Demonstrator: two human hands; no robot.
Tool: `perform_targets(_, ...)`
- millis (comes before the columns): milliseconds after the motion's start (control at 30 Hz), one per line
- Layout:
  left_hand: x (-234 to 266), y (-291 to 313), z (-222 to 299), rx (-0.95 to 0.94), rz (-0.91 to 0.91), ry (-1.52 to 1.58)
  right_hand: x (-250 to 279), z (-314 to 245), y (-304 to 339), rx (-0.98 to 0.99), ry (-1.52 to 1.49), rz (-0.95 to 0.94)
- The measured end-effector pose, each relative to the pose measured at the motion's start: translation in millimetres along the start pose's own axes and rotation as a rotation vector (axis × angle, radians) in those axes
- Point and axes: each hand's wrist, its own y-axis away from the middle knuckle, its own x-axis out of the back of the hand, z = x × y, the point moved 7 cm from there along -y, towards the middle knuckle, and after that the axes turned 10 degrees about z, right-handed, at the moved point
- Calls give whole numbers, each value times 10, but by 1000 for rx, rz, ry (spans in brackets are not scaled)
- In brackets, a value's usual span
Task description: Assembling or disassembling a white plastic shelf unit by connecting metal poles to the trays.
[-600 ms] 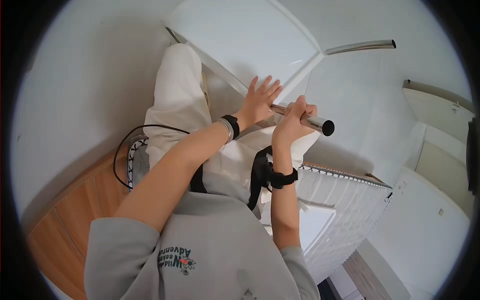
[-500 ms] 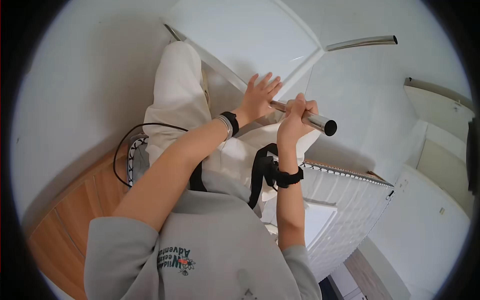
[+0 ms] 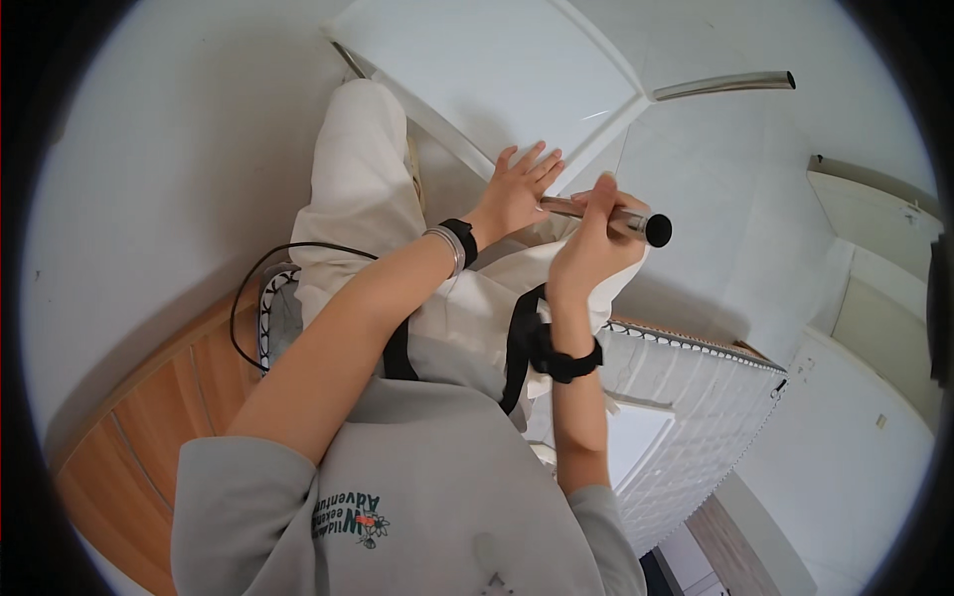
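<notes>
A white tabletop-like panel (image 3: 497, 70) with a raised rim rests upturned before my knees. My left hand (image 3: 512, 194) lies on its near corner, fingers spread and flat, the thumb side beside the base of a chrome tube leg (image 3: 632, 224). My right hand (image 3: 593, 248) is wrapped round that leg, its thumb stretched along the tube. The leg's dark round end points right, toward me. A second chrome leg (image 3: 725, 85) sticks out from the panel's right corner. Part of a third metal leg (image 3: 348, 60) shows at the left corner.
Beneath me is a quilted grey mattress or pad (image 3: 686, 397) with a laced edge, over wooden slats (image 3: 149, 427). A black cable (image 3: 237, 308) loops at my left. White cabinets (image 3: 865, 387) stand at the right; a plain wall (image 3: 119, 199) rises at the left.
My right hand has turned round the leg and shifted toward its end, its thumb now extended. My left hand stays on the panel's corner.
</notes>
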Motion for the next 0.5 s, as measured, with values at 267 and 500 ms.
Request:
perform_targets(267, 50, -5, 7, 10, -3, 41, 46, 58, -37, -40, -38, -50)
perform_targets(500, 22, 6, 8, -16, 2, -48, -195, -58, -88, 10, -3, -893)
